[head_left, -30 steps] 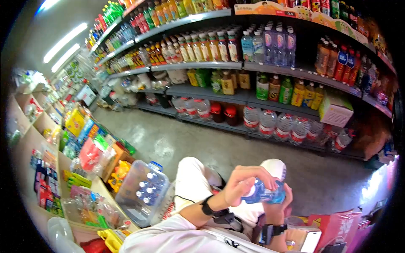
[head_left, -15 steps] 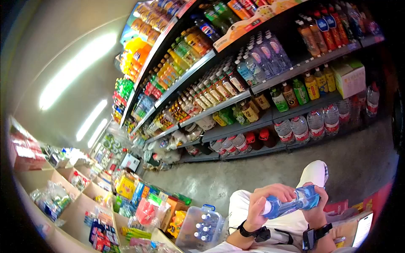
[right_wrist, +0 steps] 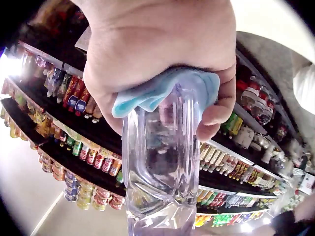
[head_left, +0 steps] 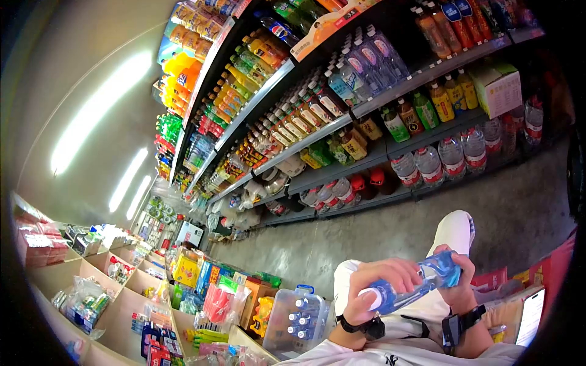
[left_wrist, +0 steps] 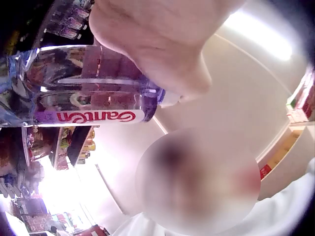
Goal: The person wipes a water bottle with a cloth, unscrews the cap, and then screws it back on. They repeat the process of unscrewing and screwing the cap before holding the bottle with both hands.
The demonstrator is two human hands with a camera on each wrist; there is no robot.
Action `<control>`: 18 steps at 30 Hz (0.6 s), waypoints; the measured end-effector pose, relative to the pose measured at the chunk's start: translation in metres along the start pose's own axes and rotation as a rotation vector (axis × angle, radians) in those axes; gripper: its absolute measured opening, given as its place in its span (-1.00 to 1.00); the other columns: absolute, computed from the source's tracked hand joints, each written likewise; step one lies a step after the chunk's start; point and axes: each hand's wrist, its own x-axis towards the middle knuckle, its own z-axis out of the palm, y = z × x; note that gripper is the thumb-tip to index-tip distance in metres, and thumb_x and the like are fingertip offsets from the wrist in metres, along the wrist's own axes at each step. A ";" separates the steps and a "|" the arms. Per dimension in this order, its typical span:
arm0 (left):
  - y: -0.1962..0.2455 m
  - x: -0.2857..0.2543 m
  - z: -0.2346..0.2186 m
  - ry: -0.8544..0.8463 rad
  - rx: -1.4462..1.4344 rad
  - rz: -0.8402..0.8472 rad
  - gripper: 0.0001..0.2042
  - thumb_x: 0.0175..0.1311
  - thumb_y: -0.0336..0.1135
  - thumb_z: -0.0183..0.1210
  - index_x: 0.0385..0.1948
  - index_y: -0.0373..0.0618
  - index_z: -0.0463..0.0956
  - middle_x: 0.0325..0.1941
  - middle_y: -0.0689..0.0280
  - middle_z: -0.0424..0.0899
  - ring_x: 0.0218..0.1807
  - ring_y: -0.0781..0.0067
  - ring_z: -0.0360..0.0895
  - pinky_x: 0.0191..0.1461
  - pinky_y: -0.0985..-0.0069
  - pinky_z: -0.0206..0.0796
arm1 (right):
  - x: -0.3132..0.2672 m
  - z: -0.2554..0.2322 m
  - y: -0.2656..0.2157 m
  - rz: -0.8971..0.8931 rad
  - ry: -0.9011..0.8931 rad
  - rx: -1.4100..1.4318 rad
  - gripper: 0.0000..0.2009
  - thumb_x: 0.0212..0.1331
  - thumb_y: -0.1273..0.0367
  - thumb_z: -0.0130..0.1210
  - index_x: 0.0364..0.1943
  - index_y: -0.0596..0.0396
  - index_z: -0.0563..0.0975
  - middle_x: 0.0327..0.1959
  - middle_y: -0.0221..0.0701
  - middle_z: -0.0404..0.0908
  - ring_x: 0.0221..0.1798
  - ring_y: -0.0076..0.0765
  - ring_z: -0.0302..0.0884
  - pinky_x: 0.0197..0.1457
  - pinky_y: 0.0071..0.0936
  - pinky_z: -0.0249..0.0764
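Note:
A clear water bottle (head_left: 400,297) with a white cap lies slanted between both hands above the person's lap. Its red "Ganten" lettering shows in the left wrist view, where the bottle (left_wrist: 88,86) lies sideways. The left hand (head_left: 384,277) grips it at the cap end, fingers bent over its upper side. At the base end, the right hand (head_left: 463,290) holds a light-blue cloth (right_wrist: 162,91) wrapped against the bottle, with fingers and thumb curled round it. The bottle's base is hidden under the cloth and palm.
A clear plastic bin (head_left: 285,335) with several white-capped bottles stands left of the person's legs. Beside it are compartments (head_left: 116,317) of packaged goods. Drink shelves (head_left: 372,155) run along the far side of the aisle. A lit phone (head_left: 530,317) lies at the right.
The head view has swung and tilted, so the hands and bottle appear farther right. Both hands keep hold of the bottle, and the left hand's fingers have shifted slightly over it.

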 end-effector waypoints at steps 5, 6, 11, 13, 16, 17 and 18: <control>-0.002 0.005 -0.015 -0.358 -0.142 0.154 -0.53 0.16 0.04 0.00 -0.50 -0.28 0.61 -0.35 0.05 0.73 -0.26 -0.02 0.71 0.00 0.05 0.48 | 0.006 0.017 -0.039 0.391 -0.141 0.327 -0.44 0.22 -0.07 0.01 -0.04 0.20 0.48 -0.47 -0.34 0.53 -0.29 -0.37 0.55 -0.11 -0.46 0.50; -0.003 0.007 -0.017 -0.354 -0.144 0.151 -0.53 0.16 0.04 0.00 -0.50 -0.28 0.61 -0.35 0.05 0.73 -0.26 -0.02 0.71 0.00 0.05 0.48 | 0.005 0.020 -0.040 0.396 -0.139 0.326 -0.44 0.22 -0.07 0.01 -0.04 0.20 0.48 -0.47 -0.34 0.53 -0.29 -0.37 0.55 -0.11 -0.46 0.50; 0.005 0.018 -0.016 -0.737 -0.106 0.303 -0.62 0.16 -0.01 0.02 -0.45 -0.19 0.60 -0.33 0.20 0.72 -0.25 0.07 0.71 -0.05 0.10 0.50 | 0.005 0.018 -0.043 0.537 -0.205 0.302 -0.42 0.18 -0.09 0.00 -0.12 0.25 0.51 -0.40 -0.31 0.56 -0.26 -0.37 0.56 -0.12 -0.46 0.47; 0.007 0.016 -0.014 -0.754 -0.086 0.307 -0.62 0.17 -0.01 0.02 -0.44 -0.19 0.61 -0.32 0.19 0.72 -0.25 0.08 0.71 -0.06 0.09 0.50 | 0.002 0.018 -0.039 0.441 -0.179 0.194 -0.42 0.17 -0.09 0.00 -0.13 0.24 0.51 -0.35 -0.30 0.57 -0.22 -0.37 0.57 -0.08 -0.46 0.48; 0.004 0.014 -0.011 -0.719 -0.105 0.293 -0.61 0.19 -0.01 0.01 -0.43 -0.20 0.61 -0.32 0.19 0.72 -0.25 0.07 0.71 -0.04 0.09 0.50 | 0.005 0.014 -0.035 0.387 -0.184 0.131 -0.44 0.15 -0.08 0.00 -0.15 0.24 0.52 -0.27 -0.29 0.57 -0.16 -0.37 0.57 -0.03 -0.47 0.48; 0.002 0.014 -0.011 -0.704 -0.104 0.324 -0.60 0.19 -0.01 0.00 -0.43 -0.20 0.61 -0.32 0.18 0.71 -0.25 0.07 0.71 -0.04 0.09 0.50 | 0.006 0.013 -0.034 0.435 -0.210 0.177 -0.45 0.15 -0.07 0.00 -0.16 0.23 0.52 -0.24 -0.30 0.56 -0.15 -0.38 0.56 -0.02 -0.48 0.47; 0.000 0.014 -0.011 -0.689 -0.103 0.355 -0.60 0.20 -0.01 0.00 -0.44 -0.20 0.61 -0.31 0.18 0.71 -0.25 0.06 0.71 -0.04 0.09 0.50 | 0.005 0.014 -0.036 0.435 -0.207 0.178 -0.45 0.15 -0.07 0.00 -0.16 0.23 0.52 -0.24 -0.30 0.56 -0.15 -0.38 0.56 -0.02 -0.48 0.47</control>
